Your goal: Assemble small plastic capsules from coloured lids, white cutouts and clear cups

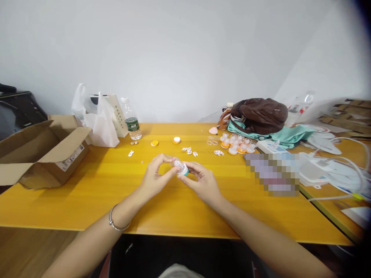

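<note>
Between my two hands, above the table, is a small clear-topped capsule (182, 169) with a teal base and something white inside. My left hand (158, 172) pinches its clear end between thumb and fingers. At the teal end, the thumb and fingers of my right hand (204, 181) close on it. Beyond my hands lie small white cut-out pieces (189, 151), with another little pile of white pieces (218, 153) to the right. A yellow cap (154, 143) and a white-and-orange cap (176, 140) rest farther back. Several similar clear-topped capsules with orange bases (236, 144) stand grouped at the right.
On the left are an open cardboard box (66, 154), a white plastic bag (101, 127) and a water bottle (132, 121). A brown bag (261, 116) sits on teal cloth at the back right. A pixelated flat object (272, 173), a power strip (272, 146) and cables lie on the right.
</note>
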Tool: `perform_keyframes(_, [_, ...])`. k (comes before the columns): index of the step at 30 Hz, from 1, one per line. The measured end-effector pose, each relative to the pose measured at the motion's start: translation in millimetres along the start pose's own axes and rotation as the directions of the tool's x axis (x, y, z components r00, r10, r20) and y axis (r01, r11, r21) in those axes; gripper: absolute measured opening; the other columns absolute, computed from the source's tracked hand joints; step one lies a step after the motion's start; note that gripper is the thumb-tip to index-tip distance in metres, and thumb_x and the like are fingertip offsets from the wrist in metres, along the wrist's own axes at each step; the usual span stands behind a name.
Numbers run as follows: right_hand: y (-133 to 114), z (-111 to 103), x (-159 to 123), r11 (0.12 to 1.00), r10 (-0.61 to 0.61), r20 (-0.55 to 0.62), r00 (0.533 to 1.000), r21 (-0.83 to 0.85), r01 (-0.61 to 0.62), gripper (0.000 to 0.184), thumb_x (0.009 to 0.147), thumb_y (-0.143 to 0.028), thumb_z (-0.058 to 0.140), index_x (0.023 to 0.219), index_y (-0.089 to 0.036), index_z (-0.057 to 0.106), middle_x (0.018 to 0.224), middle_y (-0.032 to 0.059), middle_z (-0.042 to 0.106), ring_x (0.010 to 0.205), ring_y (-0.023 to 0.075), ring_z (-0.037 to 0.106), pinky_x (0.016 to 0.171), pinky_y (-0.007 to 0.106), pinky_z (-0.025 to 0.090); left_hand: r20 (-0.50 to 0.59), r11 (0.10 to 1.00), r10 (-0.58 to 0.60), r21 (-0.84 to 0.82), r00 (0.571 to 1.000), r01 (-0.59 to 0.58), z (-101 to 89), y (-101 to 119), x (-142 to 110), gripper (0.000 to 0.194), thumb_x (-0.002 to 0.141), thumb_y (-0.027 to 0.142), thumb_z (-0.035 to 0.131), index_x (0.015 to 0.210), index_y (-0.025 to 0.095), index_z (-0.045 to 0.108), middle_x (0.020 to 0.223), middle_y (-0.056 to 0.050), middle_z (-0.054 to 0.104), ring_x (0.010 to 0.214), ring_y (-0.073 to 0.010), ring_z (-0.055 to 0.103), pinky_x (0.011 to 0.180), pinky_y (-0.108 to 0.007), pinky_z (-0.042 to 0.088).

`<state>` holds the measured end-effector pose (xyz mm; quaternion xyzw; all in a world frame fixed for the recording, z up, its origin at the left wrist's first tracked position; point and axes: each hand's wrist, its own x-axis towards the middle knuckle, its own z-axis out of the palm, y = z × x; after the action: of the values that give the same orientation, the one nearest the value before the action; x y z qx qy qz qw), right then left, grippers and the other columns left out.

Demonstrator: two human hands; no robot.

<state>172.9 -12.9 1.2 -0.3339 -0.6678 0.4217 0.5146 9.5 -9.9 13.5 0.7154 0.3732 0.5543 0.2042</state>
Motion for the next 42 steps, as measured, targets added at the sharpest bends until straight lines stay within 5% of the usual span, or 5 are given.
perform_keyframes(7, [2.9, 2.7, 5.7, 0.984, 0.097, 0.098, 0.990, 0.142, -0.111, 0.032, 0.067, -0.031, 0.066, 0.097, -0.022, 0.064, 0.094, 0.0031, 0.064, 0.088, 0.0166, 0.056, 0.086, 0.034, 0.043, 0.135, 0.980, -0.067, -0.179, 0.989, 0.091, -6.2, 1.8, 5.0, 0.015, 0.076, 0.026, 0.059, 0.086, 0.017, 0.054, 0.087, -0.006, 0.060, 0.089, -0.0175, 0.056, 0.083, -0.032, 0.041])
perform_keyframes(11, [-3.1, 8.4, 2.5, 0.853, 0.238, 0.253, 0.938, 0.406, -0.327, 0.025, 0.065, -0.032, 0.068, 0.087, -0.019, 0.067, 0.086, 0.0022, 0.066, 0.080, 0.0133, 0.057, 0.084, 0.030, 0.043, 0.332, 0.861, -0.086, -0.449, 0.939, 0.238, -14.6, -3.6, 9.7, 0.018, 0.079, 0.026, 0.056, 0.093, 0.016, 0.051, 0.089, -0.007, 0.062, 0.083, -0.0159, 0.059, 0.076, -0.029, 0.046])
perform_keyframes(16, [-5.7, 8.4, -0.6, 0.720, 0.309, 0.334, 0.891, 0.530, -0.448, 0.020, 0.066, -0.032, 0.068, 0.080, -0.017, 0.067, 0.081, 0.0028, 0.065, 0.070, 0.0093, 0.057, 0.076, 0.024, 0.044, 0.375, 0.775, -0.120, -0.544, 0.919, 0.322, -12.8, -6.3, 9.2, 0.017, 0.079, 0.024, 0.056, 0.093, 0.016, 0.052, 0.090, -0.008, 0.064, 0.082, -0.0148, 0.060, 0.073, -0.027, 0.047])
perform_keyframes(34, [1.1, 12.7, -5.7, 1.000, -0.017, -0.007, 1.000, 0.023, 0.017, 0.027, 0.073, -0.030, 0.061, 0.099, -0.024, 0.062, 0.105, 0.0039, 0.059, 0.103, 0.0196, 0.051, 0.095, 0.035, 0.036, -0.118, 0.956, -0.109, -0.285, 0.987, 0.071, 12.1, 1.9, -1.8, 0.019, 0.068, 0.022, 0.068, 0.074, 0.017, 0.050, 0.071, 0.002, 0.051, 0.073, -0.0103, 0.053, 0.078, -0.026, 0.042])
perform_keyframes(42, [-0.9, 14.0, -1.1, 0.854, 0.206, 0.226, 0.952, 0.434, -0.287, 0.024, 0.071, -0.033, 0.064, 0.091, -0.020, 0.065, 0.089, 0.0020, 0.065, 0.083, 0.0142, 0.057, 0.085, 0.030, 0.040, 0.407, 0.671, -0.211, -0.601, 0.889, 0.434, -5.4, 1.1, 6.6, 0.025, 0.078, 0.032, 0.057, 0.098, 0.018, 0.051, 0.096, -0.009, 0.062, 0.088, -0.0183, 0.058, 0.076, -0.030, 0.044])
